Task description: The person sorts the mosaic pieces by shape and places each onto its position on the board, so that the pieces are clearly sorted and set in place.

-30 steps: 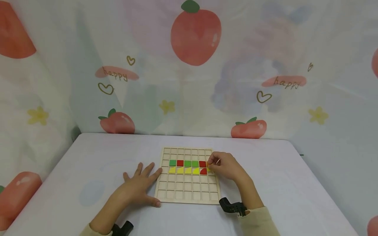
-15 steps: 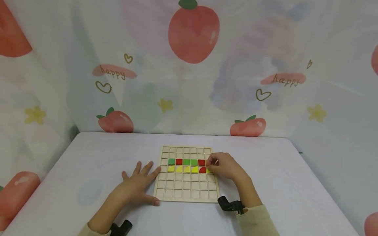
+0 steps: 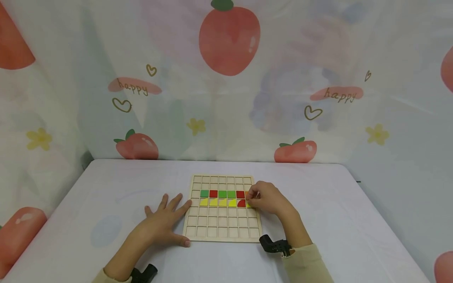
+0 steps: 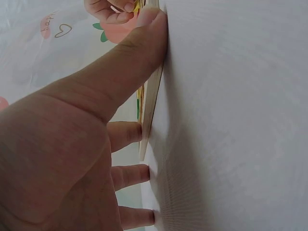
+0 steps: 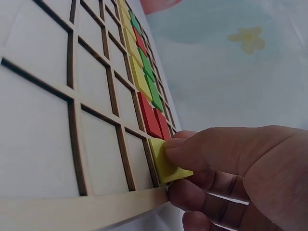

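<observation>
A square wooden grid board point(image 3: 223, 234) lies on the white table, with two rows of coloured tiles across its middle. My right hand point(image 3: 267, 198) is at the right end of these rows. In the right wrist view, its thumb and fingers pinch a yellow tile point(image 5: 163, 166) at a cell beside a red tile point(image 5: 149, 115), and the tile sits tilted over the frame. My left hand point(image 3: 161, 226) is spread flat at the board's left side. Its thumb point(image 4: 144, 38) rests against the near left corner, and its index finger reaches the left edge.
Green tiles point(image 3: 222, 194) and red squares form the upper row; several yellow-marked tiles point(image 3: 213, 202) sit below. A bit of an orange tile point(image 3: 246, 193) shows by the right fingertips. Behind the table point(image 3: 141, 173) hangs a fruit-patterned cloth point(image 3: 226, 118). Black wrist cameras point(image 3: 274, 244) sit on both wrists.
The head view has shifted slightly, so everything sits a little further left. Both hands keep nearly the same place on the board, the right still pinching the yellow tile.
</observation>
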Tool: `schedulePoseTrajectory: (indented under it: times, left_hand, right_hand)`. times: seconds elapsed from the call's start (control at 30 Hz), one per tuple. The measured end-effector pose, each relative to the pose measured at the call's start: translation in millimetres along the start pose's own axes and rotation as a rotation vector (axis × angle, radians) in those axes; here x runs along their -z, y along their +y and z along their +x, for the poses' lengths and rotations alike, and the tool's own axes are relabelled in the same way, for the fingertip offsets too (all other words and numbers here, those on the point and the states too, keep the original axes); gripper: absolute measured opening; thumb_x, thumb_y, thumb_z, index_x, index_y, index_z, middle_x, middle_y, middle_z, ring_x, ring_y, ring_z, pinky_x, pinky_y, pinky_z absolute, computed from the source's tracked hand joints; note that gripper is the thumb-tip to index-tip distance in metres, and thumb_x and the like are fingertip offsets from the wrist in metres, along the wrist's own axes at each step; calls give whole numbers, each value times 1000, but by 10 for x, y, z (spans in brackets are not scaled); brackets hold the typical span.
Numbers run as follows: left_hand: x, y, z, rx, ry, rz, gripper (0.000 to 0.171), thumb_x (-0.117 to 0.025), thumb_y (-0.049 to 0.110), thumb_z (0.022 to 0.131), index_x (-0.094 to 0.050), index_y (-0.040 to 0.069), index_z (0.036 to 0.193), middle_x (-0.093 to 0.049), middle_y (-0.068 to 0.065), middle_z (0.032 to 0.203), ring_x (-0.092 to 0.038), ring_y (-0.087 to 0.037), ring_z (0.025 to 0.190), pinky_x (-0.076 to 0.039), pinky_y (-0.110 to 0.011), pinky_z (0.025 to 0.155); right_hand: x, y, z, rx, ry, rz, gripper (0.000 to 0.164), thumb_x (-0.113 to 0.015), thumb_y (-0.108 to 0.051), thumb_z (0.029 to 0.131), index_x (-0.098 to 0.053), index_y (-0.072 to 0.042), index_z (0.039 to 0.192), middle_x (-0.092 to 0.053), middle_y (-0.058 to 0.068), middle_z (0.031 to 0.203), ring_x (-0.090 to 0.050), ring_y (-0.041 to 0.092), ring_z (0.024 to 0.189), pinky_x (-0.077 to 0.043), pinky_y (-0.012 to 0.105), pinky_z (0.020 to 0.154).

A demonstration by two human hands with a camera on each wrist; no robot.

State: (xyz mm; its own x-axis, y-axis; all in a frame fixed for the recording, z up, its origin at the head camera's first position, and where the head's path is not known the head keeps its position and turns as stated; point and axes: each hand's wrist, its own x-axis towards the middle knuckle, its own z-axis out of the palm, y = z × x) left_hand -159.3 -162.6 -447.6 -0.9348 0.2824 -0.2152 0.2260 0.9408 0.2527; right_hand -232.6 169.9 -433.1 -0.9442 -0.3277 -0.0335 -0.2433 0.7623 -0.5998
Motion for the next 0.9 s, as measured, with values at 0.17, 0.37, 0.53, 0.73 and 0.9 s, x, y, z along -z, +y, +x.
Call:
schedulePoseTrajectory:
  times: [0.17, 0.37, 0.53, 0.73, 0.9]
  left_hand:
    - [13, -2, -12, -1, 0, -7, 117, -81, 73, 58, -35, 28, 156, -21, -11, 166, -8, -53, 149, -8, -90, 93]
    - [17, -10, -8, -1, -3, -13, 117, -80, 73, 58, -35, 28, 156, -21, -11, 166, -8, -54, 149, -8, -90, 92]
    - [-10, -29, 4, 3, -12, -16, 117, -80, 74, 58, -35, 29, 156, -20, -10, 166, -7, -53, 149, -8, -90, 93]
    - [-40, -51, 5, 4, -9, -24, 117, -80, 75, 58, -35, 29, 156, -20, -10, 166, -7, -53, 149, -7, -90, 93]
    - [-60, -48, 0, 3, -6, -21, 117, -79, 75, 57, -34, 30, 156, -20, -10, 166, -8, -53, 149, -7, -90, 93]
  right_hand:
    - [-10, 11, 4, 8, -9, 3, 12, -76, -8, 83, -68, -15, 78, -60, -4, 77, -53, 15, 75, -46, 30, 67]
    - [-23, 22, 22, -5, -7, -1, 13, -77, -7, 82, -69, -16, 77, -61, -3, 78, -53, 16, 77, -46, 31, 69]
    - [-55, 30, 41, -43, -19, 2, 12, -77, -8, 83, -70, -16, 77, -61, -2, 81, -53, 16, 80, -46, 31, 69]
    - [-86, 33, 47, -51, -26, 8, 13, -77, -8, 83, -70, -16, 78, -60, -3, 80, -53, 16, 79, -46, 30, 67]
    - [-95, 56, 34, -31, -17, 2, 13, -76, -6, 82, -68, -15, 78, -60, -2, 78, -53, 15, 77, -46, 30, 67]
